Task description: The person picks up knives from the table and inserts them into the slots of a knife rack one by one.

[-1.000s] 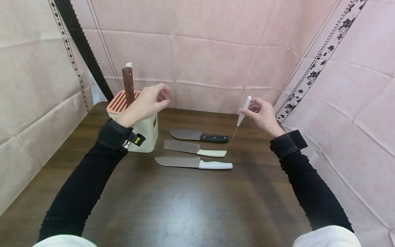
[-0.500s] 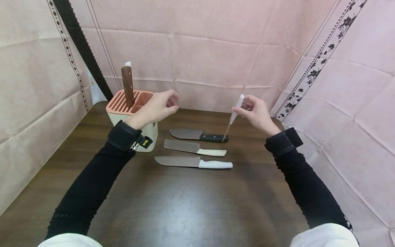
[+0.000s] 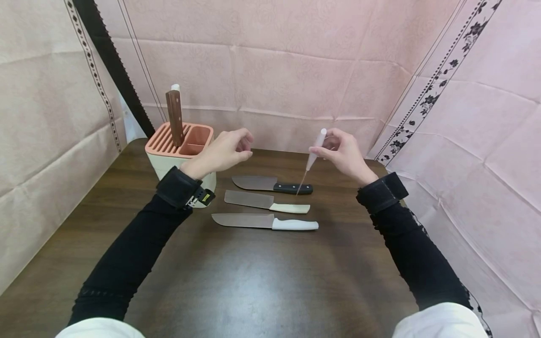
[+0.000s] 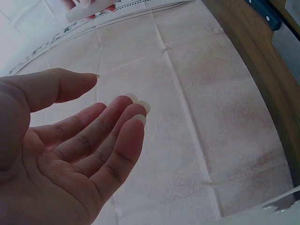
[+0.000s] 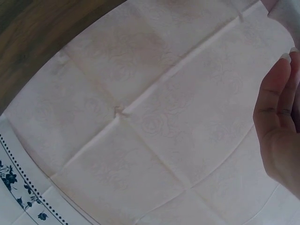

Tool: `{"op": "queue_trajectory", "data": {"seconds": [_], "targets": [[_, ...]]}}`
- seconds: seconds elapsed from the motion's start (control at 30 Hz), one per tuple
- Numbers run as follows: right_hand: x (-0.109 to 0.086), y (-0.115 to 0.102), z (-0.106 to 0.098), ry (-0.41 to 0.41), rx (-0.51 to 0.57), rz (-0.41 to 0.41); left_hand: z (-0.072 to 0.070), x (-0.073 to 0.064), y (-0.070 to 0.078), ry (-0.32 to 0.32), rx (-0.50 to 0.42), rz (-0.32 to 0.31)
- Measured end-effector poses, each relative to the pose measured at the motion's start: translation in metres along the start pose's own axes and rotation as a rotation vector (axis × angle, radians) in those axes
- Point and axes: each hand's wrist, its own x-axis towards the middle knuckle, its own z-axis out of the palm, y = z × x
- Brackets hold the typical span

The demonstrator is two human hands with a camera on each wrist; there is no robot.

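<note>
Pale pink patterned cloth (image 3: pixel 296 84) rises behind a dark brown wood-grain table (image 3: pixel 253 281), and over its far right side we have the action: the right hand (image 3: pixel 344 152) pinches a slim utensil with a white handle and thin shaft (image 3: pixel 316 150) between thumb and fingers. Handle up, shaft slanting down to the left, it crosses in front of the black handle of a broad-bladed knife (image 3: pixel 270 185); whether it touches, I cannot tell.

Nearer the person, a rectangular-bladed knife with a pale green handle (image 3: pixel 272 204), then a long knife with a white handle (image 3: pixel 273 222), all three lying flat, handles to the right.

Across to the left hand (image 3: pixel 224 149): fingers loosely bent, thumb well apart from them, nothing in its grasp. Its wrist passes before a cream knife block with an orange slotted top (image 3: pixel 165 164), where a brown wooden knife handle (image 3: pixel 174 117) stands almost upright, a white tip (image 3: pixel 175 87) showing just behind.
</note>
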Motion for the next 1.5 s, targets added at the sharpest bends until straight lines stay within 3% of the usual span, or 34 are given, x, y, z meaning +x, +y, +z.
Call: {"op": "queue_trajectory", "data": {"seconds": [0.83, 1.27, 1.37, 1.5], "targets": [[0.007, -0.03, 0.023, -0.051, 0.004, -0.111, 0.024, 0.012, 0.011, -0.058, -0.023, 0.067], [0.01, -0.04, 0.033, -0.09, 0.025, -0.126, 0.033, 0.019, 0.018, -0.111, -0.065, 0.091], [0.009, -0.043, 0.037, -0.103, 0.035, -0.138, 0.037, 0.02, 0.02, -0.098, -0.087, 0.099], [0.009, -0.046, 0.041, -0.112, 0.062, -0.145, 0.042, 0.022, 0.022, -0.034, -0.126, 0.113]]}}
